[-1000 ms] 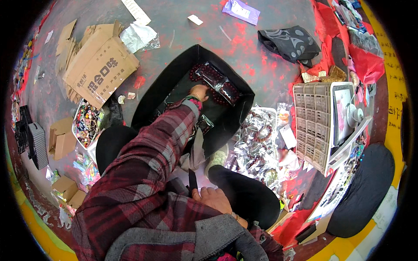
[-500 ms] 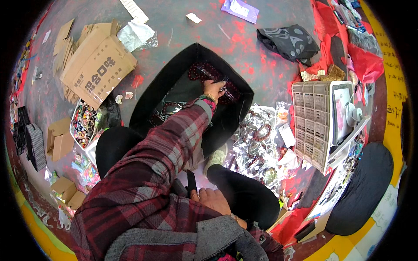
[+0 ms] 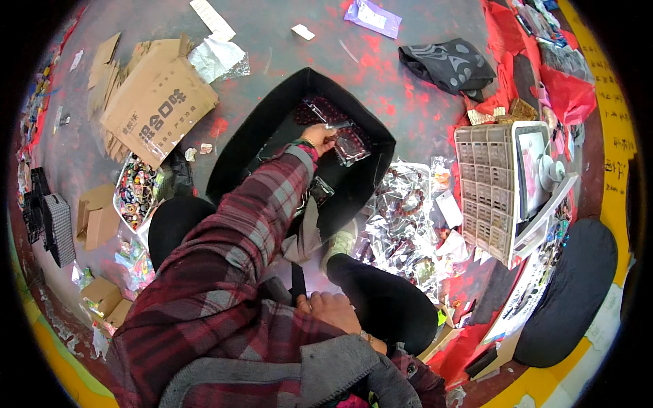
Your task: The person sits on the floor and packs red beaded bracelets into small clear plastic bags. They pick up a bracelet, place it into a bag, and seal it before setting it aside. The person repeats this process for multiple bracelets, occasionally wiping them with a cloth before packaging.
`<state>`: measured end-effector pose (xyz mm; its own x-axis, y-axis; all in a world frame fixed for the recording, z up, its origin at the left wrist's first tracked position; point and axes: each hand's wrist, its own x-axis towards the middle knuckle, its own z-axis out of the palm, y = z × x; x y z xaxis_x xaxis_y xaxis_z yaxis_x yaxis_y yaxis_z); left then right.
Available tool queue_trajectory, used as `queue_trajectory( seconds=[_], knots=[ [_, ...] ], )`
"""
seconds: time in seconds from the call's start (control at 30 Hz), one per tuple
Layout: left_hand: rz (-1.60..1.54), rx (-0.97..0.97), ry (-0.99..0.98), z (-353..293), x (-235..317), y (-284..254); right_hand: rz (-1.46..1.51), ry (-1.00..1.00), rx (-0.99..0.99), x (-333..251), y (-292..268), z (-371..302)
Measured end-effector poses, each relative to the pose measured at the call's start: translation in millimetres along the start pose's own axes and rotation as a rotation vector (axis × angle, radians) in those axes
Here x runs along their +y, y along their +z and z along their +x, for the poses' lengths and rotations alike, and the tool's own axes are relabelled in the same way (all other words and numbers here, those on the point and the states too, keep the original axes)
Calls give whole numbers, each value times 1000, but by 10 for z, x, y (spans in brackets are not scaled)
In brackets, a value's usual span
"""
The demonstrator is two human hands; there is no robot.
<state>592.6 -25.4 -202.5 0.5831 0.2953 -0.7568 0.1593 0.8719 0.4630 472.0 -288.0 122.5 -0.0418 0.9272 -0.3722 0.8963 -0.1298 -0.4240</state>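
My left hand [image 3: 318, 138] reaches into a black, open-topped fabric bin [image 3: 252, 126] between my legs. Its fingers pinch the edge of a clear plastic packet [image 3: 352, 147], which looks to have dark red beads in it. More dark red beaded pieces [image 3: 309, 111] lie against the bin's far wall. Under my left forearm, another shiny packet [image 3: 321, 190] rests in the bin, partly covered. My right hand [image 3: 331, 311] lies on my lap with its fingers stretched out, beside a narrow black strip [image 3: 298, 282]; it appears to hold nothing.
Right of the bin, a white tray [image 3: 430, 178] overflows with clear-wrapped bead strings. Beyond it stands a beige plastic crate [image 3: 484, 194]. Flattened cardboard [image 3: 160, 102] and a tub of colourful small pieces [image 3: 136, 194] are at left. A dark bag [image 3: 449, 64] lies at upper right.
My left hand has shifted left and slightly up inside the bin. The clear packet now shows to the right of my fingers. My right hand stays on my lap.
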Motion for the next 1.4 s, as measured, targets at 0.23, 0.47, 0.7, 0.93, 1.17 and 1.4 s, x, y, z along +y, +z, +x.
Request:
queue_trajectory(
  seconds=[0.23,0.47,0.7,0.93,1.17,1.4],
  knots=[
    [1473,-530,159,-407,671,-871,52,-58,61,-258,177,-109],
    [2272,87,-69,-779,601,-1177,19,-80,128,-604,439,-125],
    [1774,437,497,-1508,898,-970,-165,-43,54,-662,447,-47],
    [1878,446,760,-2880,1500,-419,-255,262,-223,-535,712,486],
    [739,-21,700,-4418,1218,-384,103,917,74,275,1167,806],
    [182,-254,629,-4405,1087,-630,231,951,188,123,1165,915]
  ],
)
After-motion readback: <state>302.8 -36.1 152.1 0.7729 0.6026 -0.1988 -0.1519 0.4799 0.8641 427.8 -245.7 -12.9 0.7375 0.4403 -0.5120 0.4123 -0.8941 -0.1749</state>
